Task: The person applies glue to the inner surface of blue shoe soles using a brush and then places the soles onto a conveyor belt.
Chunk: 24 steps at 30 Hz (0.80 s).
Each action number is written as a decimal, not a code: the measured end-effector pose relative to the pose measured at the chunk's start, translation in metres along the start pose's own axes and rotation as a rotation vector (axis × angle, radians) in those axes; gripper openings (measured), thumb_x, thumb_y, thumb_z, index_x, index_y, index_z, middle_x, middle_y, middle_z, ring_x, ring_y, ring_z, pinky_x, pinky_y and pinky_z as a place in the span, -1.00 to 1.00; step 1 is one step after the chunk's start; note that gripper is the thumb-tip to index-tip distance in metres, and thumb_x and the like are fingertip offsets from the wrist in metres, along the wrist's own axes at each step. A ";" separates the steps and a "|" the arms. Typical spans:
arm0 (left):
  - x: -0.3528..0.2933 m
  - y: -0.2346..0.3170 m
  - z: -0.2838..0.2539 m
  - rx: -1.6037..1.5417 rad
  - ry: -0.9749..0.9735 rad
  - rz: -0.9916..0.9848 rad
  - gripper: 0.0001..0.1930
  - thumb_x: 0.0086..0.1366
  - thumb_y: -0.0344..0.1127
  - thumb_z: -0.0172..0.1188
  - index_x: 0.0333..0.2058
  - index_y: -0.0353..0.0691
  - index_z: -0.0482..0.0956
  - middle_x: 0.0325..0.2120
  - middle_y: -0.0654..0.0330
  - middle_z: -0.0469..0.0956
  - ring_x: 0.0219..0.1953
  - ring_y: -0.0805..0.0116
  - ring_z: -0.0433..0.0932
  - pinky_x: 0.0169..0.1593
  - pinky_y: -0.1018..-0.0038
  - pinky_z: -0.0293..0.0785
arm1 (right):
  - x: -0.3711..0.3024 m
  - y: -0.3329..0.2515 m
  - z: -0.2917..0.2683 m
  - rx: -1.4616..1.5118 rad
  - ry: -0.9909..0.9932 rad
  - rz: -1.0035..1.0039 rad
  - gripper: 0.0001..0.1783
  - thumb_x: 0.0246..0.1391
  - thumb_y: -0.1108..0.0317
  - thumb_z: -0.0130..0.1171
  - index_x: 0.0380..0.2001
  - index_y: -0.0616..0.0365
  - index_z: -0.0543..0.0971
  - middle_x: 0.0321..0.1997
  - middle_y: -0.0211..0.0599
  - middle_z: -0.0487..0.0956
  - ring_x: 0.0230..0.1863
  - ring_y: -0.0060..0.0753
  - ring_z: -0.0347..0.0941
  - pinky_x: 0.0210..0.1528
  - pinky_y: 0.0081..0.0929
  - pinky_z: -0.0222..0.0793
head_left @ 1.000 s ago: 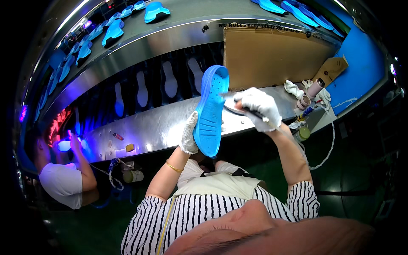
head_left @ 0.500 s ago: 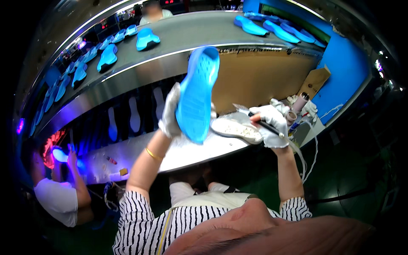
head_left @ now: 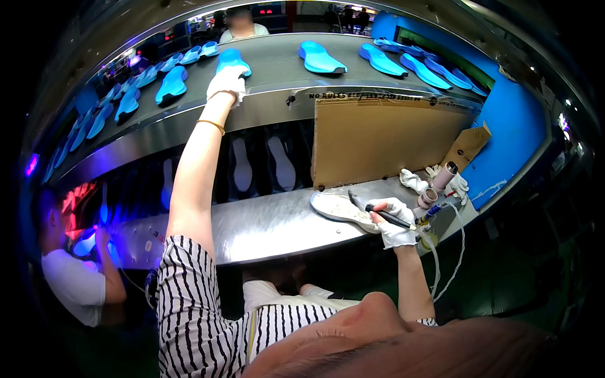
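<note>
My left hand [head_left: 225,85], in a white glove, reaches far out over the conveyor belt [head_left: 271,69]. Its fingers close on the near end of a blue shoe sole [head_left: 231,58] lying there. Another blue sole [head_left: 320,58] rests on the belt to the right of it. Lower down, my gloved right hand [head_left: 398,222] grips a brush [head_left: 396,218] with a black handle and a pale tube at its rear. The bristles hover at a white sole [head_left: 333,205] that lies on the metal worktop [head_left: 265,230].
More blue soles line the belt at both sides. A cardboard sheet [head_left: 372,138] stands behind the worktop. Cups [head_left: 427,198], a pink bottle [head_left: 445,175] and white gloves [head_left: 413,181] crowd its right end. A co-worker [head_left: 75,277] sits at the left.
My left hand has let go of the blue sole it held up; one now lies on the belt's right part. That hand has moved up-left to another sole. My right hand keeps the brush.
</note>
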State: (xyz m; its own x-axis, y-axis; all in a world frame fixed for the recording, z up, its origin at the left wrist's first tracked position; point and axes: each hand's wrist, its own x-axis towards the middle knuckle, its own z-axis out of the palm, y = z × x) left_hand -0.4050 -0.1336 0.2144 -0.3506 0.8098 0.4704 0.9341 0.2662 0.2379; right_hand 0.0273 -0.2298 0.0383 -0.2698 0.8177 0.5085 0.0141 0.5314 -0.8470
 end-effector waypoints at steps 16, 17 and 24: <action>-0.234 0.012 -0.130 -1.387 0.699 0.316 -0.63 0.22 -0.54 0.07 0.02 -0.24 0.37 -0.20 0.20 0.49 -0.19 0.45 0.48 0.01 0.47 0.41 | -0.026 0.015 0.022 0.194 -0.038 0.199 -0.77 -0.10 0.63 0.20 -0.35 0.21 0.43 -0.44 -0.35 0.49 -0.46 -0.60 0.46 -0.35 -0.67 0.42; -0.244 -0.001 -0.137 -1.412 0.700 0.283 -0.64 0.25 -0.49 0.03 0.04 -0.20 0.35 -0.21 0.19 0.50 -0.19 0.40 0.49 0.02 0.37 0.42 | -0.025 0.018 0.027 0.178 -0.036 0.193 -0.78 -0.12 0.56 0.25 -0.35 0.21 0.46 -0.49 -0.34 0.53 -0.48 -0.61 0.45 -0.37 -0.66 0.38; -0.264 -0.048 -0.059 -2.069 -0.238 0.206 -0.72 0.32 -0.35 -0.03 0.00 -0.18 0.38 -0.60 0.30 0.41 -0.57 0.48 0.39 -0.39 0.45 0.52 | -0.025 -0.006 0.055 0.374 -0.153 0.267 -0.79 -0.06 0.64 0.14 -0.33 0.19 0.43 -0.46 -0.35 0.51 -0.46 -0.60 0.45 -0.29 -0.62 0.38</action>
State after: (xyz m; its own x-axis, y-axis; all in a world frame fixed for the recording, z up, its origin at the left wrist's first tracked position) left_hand -0.3612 -0.3912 0.1286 -0.1049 0.8250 0.5553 -0.5355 -0.5174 0.6675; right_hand -0.0192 -0.2651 0.0221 -0.4430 0.8579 0.2604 -0.2369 0.1681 -0.9569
